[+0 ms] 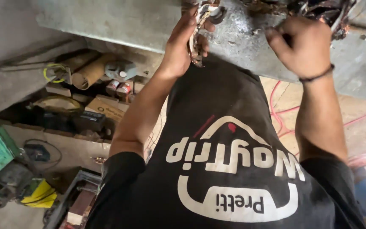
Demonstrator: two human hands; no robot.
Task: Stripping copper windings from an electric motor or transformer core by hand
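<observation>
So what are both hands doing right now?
Left hand: closed around a pale twisted strip at the metal bench.
Right hand: fingers curled, holding cannot be told.

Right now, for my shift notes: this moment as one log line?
left hand: grips bent metal strip | right hand: fingers curled at scrap pile | surface: grey workbench

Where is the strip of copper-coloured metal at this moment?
In the head view, the copper-coloured strip is at the top centre, gripped in the left hand against the grey workbench edge; the right hand is apart from it.
</observation>
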